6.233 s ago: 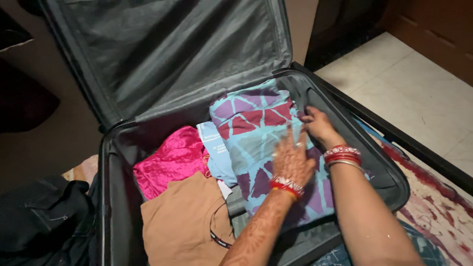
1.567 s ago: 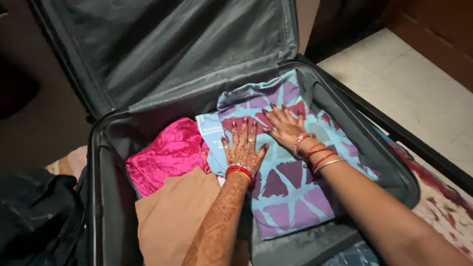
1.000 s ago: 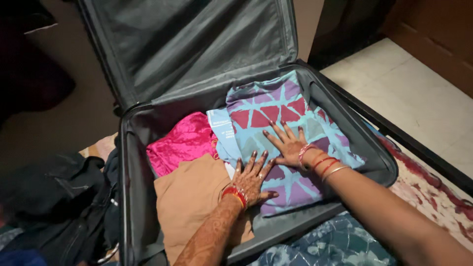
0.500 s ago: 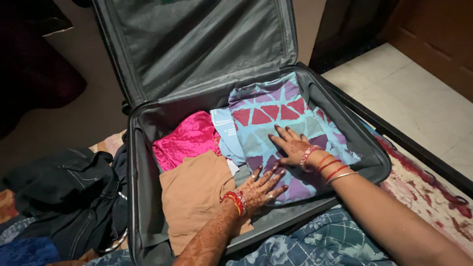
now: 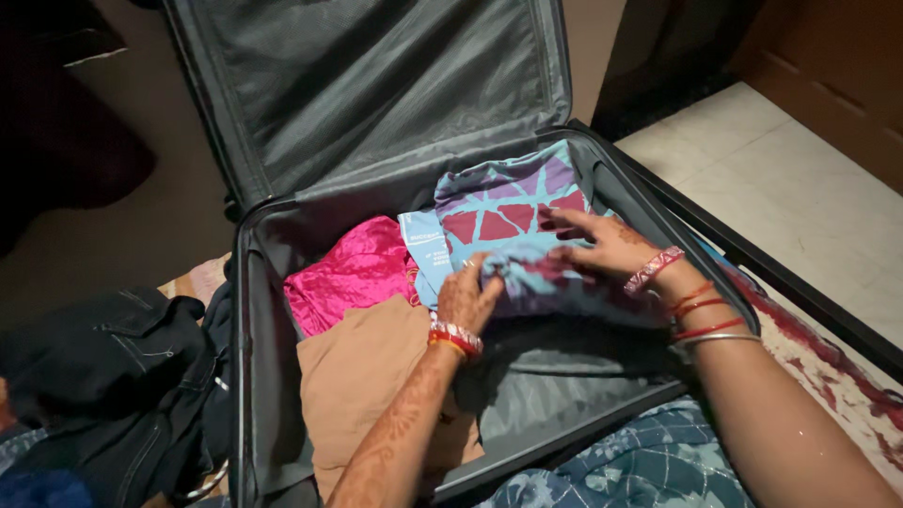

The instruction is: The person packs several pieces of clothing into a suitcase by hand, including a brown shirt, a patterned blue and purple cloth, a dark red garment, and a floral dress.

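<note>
I see both hands at the middle of the frame, working a patterned cloth of light blue with purple and red triangles inside an open grey suitcase. The left hand is closed on the cloth's near edge, which is lifted and folded back toward the far side. The right hand lies on top of the fold just to the right, fingers spread and pressing down, not gripping that I can tell. The two hands are close together, with the bunched edge between them. The cloth sits in the upper right part of the case; below it the grey lining shows bare.

Left of the cloth lies a pale blue folded garment, then a bright pink garment, and below that a tan garment. The suitcase lid stands open across the top of the frame. Dark clothing is heaped at lower left, outside the case.
</note>
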